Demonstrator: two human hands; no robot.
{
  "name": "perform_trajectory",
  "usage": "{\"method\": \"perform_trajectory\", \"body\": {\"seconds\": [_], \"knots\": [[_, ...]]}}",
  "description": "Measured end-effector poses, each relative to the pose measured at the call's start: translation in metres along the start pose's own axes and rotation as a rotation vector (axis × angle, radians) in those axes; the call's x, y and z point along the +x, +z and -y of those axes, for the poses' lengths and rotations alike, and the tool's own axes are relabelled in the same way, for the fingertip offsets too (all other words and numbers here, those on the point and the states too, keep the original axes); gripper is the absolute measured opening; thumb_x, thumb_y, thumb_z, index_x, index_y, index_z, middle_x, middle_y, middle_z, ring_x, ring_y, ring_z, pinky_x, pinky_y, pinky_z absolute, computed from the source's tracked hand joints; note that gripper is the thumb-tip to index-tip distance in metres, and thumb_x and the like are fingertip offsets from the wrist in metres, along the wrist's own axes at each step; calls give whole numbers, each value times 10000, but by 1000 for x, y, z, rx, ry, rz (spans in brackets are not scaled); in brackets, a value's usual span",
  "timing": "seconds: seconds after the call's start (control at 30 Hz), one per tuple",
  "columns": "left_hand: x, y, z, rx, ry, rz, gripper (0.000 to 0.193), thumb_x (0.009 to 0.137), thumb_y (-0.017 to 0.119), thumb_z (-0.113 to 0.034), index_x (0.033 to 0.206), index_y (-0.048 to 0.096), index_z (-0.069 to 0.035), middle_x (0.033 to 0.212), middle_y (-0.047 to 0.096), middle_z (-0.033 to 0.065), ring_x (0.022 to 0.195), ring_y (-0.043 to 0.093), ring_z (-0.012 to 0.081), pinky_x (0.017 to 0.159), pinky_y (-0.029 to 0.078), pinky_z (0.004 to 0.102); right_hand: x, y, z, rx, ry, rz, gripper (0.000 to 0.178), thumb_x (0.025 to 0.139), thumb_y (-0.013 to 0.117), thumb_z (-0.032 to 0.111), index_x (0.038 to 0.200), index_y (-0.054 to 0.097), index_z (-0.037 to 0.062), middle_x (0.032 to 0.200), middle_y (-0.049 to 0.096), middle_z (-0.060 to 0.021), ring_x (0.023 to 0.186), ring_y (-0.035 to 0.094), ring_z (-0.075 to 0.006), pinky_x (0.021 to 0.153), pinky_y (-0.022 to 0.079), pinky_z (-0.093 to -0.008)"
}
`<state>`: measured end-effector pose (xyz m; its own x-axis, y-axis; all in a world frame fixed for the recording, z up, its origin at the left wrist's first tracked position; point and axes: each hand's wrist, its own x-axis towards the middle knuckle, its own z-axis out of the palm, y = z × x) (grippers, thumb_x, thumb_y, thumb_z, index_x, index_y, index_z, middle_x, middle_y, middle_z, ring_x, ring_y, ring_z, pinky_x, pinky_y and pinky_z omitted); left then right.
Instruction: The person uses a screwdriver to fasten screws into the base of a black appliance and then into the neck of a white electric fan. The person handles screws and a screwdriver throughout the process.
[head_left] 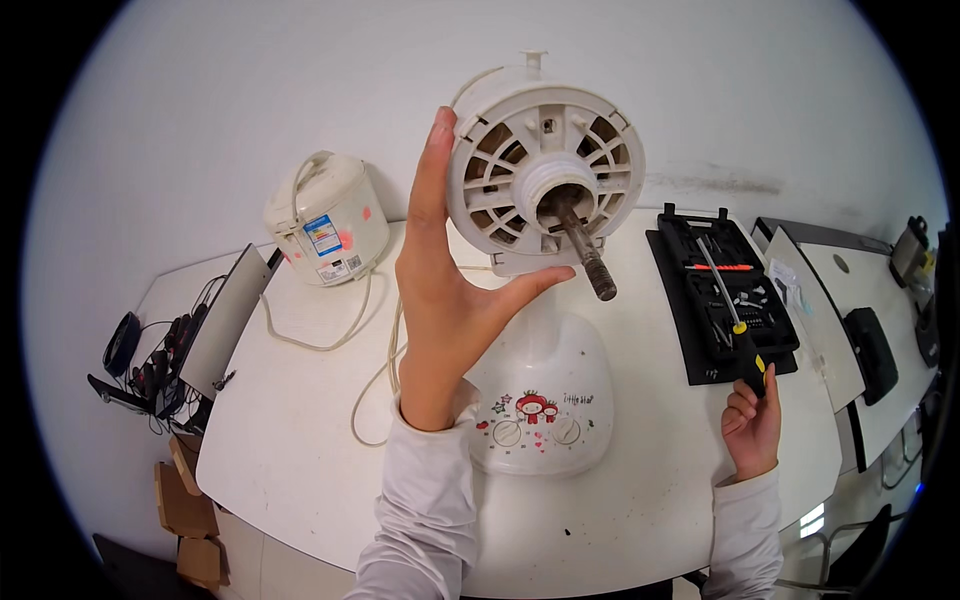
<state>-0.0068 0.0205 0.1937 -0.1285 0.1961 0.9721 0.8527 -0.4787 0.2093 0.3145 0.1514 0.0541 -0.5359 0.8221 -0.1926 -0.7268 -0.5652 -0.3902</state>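
An electric fan stands on the table without its blades or grille. Its white round motor housing (476, 178) faces me, with a bare metal shaft (588, 252) sticking out of the centre. My left hand (446, 275) clasps the housing from the left and below, fingers along its side and thumb under the shaft. Below is the white fan base (545, 445), with two dials and a red cartoon print. At the right, my right hand (752, 425) is closed around the black and yellow handle of a long screwdriver (748, 358); its blade points up over the tool case.
An open black tool case (712, 350) with bits lies at the right. A white rice cooker (335, 240) stands at the back left, its cord (330, 345) on the white table (290, 460). Cardboard boxes (185, 500) sit on the floor at left; another desk (880, 320) is at right.
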Motion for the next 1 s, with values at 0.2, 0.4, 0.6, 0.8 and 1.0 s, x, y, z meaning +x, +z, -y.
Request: {"method": "perform_trajectory", "body": {"seconds": [0.2,0.4,0.6,0.8,1.0], "knots": [[0,-1,5,158,65,19,1198,454,883,-366,1386,207,-37,1401,299,140,1175,456,260,932,458,376,1,-7,1,49,63,-3,454,909,473,465,663,387,92,561,348,27,451,350,-49,408,333,-180],[-4,4,10,40,63,26,1171,472,896,-231,1391,195,-49,1353,345,118,1154,465,241,944,453,374,4,-6,2,-29,40,24,452,917,464,453,661,384,89,563,342,24,447,339,-50,407,311,-179],[-2,4,-4,28,1,0,1150,484,894,-196,1387,196,-60,1299,388,134,1154,460,250,949,454,392,1,-3,0,-9,30,-14,429,923,462,435,679,369,94,581,337,27,466,358,-49,418,310,-185],[-1,-1,1,64,24,35,1167,470,901,-203,1390,196,-66,1321,358,132,1183,425,241,936,465,388,-1,-2,-1,45,52,-40,417,920,472,428,689,377,95,586,340,27,467,340,-50,410,304,-185],[-4,-2,-3,19,-35,21,1102,515,880,-129,1390,212,-76,1334,351,138,1166,444,257,935,463,391,5,-15,5,43,-10,106,297,925,469,405,892,445,110,601,326,25,499,333,-67,445,306,-202]]}}
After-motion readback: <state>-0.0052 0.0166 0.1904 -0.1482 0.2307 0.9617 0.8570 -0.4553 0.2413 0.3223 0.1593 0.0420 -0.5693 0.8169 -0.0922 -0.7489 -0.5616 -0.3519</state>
